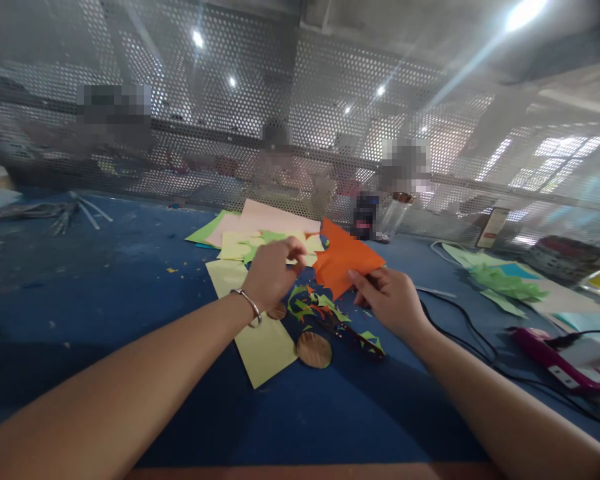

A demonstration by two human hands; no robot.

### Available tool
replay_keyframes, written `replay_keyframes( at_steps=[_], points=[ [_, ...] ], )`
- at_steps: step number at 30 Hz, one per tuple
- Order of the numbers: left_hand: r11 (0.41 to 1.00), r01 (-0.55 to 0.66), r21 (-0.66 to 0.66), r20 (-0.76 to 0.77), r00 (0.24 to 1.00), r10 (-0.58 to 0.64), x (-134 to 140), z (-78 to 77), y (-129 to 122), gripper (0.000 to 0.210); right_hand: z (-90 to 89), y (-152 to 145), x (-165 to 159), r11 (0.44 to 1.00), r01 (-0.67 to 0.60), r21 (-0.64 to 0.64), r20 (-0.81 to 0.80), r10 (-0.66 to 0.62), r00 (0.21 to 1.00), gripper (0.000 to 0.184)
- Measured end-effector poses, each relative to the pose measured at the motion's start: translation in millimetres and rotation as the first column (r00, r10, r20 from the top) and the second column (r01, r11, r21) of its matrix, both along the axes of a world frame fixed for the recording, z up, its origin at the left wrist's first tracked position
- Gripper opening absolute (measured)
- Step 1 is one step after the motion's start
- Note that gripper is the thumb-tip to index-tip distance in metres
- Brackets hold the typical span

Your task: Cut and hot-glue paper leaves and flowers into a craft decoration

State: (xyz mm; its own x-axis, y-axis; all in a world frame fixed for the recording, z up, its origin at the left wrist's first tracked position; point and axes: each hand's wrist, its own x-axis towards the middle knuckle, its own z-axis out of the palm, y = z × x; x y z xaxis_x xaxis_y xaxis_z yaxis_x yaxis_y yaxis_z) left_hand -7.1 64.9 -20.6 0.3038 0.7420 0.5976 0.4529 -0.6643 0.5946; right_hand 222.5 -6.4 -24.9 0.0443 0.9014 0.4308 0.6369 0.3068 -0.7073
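My right hand [393, 300] is closed in a pinch, thumb against fingers, on the lower right edge of an orange paper sheet [347, 257] with a jagged left edge; the sheet is tilted in front of me, right of centre. My left hand [275, 267] is half open, fingers curled and parted from the thumb, with nothing visible in its grip; it is positioned just left of the orange sheet, a narrow gap between. Below that gap, green and orange paper scraps [305, 307] restrict the working area. A pale yellow paper sheet [267, 353] passes beneath my left wrist, and a round brown disc [315, 350] sits at its right edge. Beyond my left hand, a pale pink paper sheet [280, 215] overlaps others, limiting forward room. Widest lateral room: the blue tabletop [105, 280] on the left, dotted with small scraps. On the right, a black cable [473, 320] and a magenta power strip [560, 363] bound my forearm's space. Far limit: a grey perforated panel [300, 100]. Near limit: the tabletop's reddish-brown front edge [310, 473].
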Motion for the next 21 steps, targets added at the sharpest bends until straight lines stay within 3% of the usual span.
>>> replay_keyframes(
  at_steps=[3,6,9,12,17,19,21],
  points=[
    [0.996,-0.091,-0.015,0.054,0.994,0.092,-15,9.9,8,0.036,3.8,0,3,0.999,-0.027,-0.027,-0.064,0.025,0.998,0.043],
    [0.972,0.133,-0.195,0.125,0.986,-0.11,-20,16.2,5,0.05,5.7,-1,3,0.985,-0.137,-0.101,-0.12,0.125,0.985,0.04],
    [0.864,0.344,-0.367,0.177,0.938,-0.298,-10,14.4,-6,0.039,4.9,-4,0,0.952,-0.25,-0.176,-0.121,0.231,0.965,0.037],
    [0.837,0.348,-0.422,0.127,0.937,-0.325,1,8.8,-12,0.021,3.7,-6,-3,0.92,-0.315,-0.232,-0.083,0.304,0.949,0.033],
    [0.917,0.186,-0.353,0.212,0.97,-0.115,2,2.9,0,0.017,2.0,-6,-9,0.93,-0.316,-0.189,0.047,0.33,0.943,0.033],
    [0.923,0.085,-0.376,0.337,0.94,0.05,-2,1.2,7,0.017,1.1,-6,-16,0.94,-0.31,-0.139,0.126,0.328,0.936,0.027],
    [0.906,0.056,-0.419,0.424,0.895,0.14,-4,-0.4,12,0.017,0.7,-7,-26,0.937,-0.342,-0.074,0.232,0.349,0.908,0.021]
  ],
)
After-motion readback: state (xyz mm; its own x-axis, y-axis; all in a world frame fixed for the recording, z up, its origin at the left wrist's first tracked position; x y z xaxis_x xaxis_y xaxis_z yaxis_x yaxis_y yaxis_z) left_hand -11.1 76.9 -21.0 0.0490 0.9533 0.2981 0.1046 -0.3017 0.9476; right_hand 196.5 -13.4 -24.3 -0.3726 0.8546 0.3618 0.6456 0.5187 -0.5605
